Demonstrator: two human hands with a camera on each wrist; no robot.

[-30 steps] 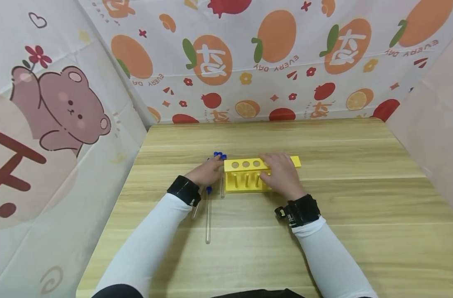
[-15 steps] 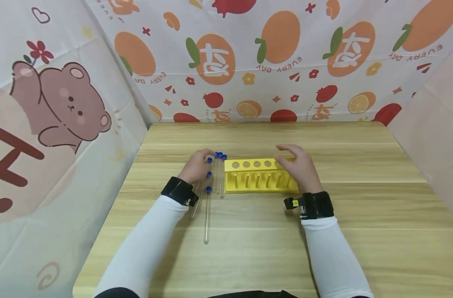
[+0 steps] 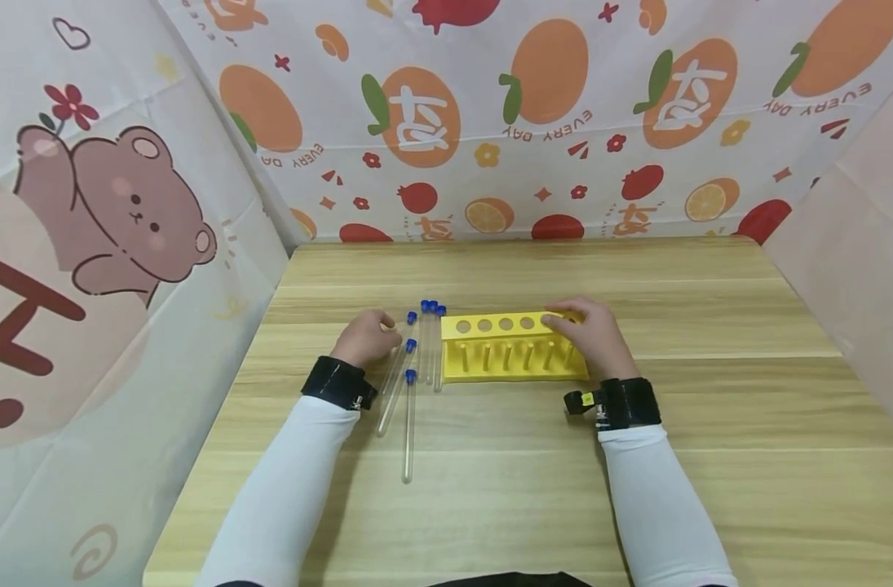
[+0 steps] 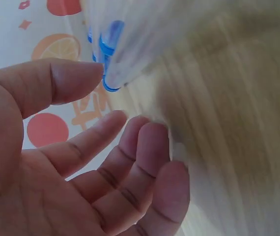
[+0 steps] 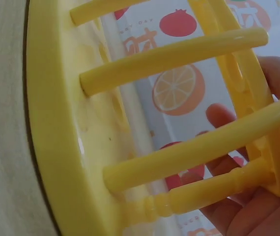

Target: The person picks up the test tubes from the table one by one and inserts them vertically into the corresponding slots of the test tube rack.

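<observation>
Upright on the wooden table stands a yellow test tube rack [image 3: 490, 376] with a row of holes along its top and pegs below. My right hand [image 3: 599, 341] grips the right end of its top bar, thumb in front; in the right wrist view the fingers [image 5: 222, 117] reach behind the rack. Several clear test tubes with blue caps lie left of the rack, including a front test tube [image 3: 408, 432] set apart. My left hand [image 3: 364, 337] hovers just left of the tubes, fingers loosely bent, holding nothing. Blue caps [image 4: 111, 39] appear beyond its thumb in the left wrist view.
The wooden table [image 3: 710, 391] extends to both sides and in front of the rack. A fruit-printed cloth [image 3: 483, 106] hangs behind its back edge. A bear-printed cloth [image 3: 145, 220] hangs on the left.
My left hand has drawn back leftward from the tubes beside the rack. The right hand slid from the rack's middle to its right end and now grips there. The rack stays put.
</observation>
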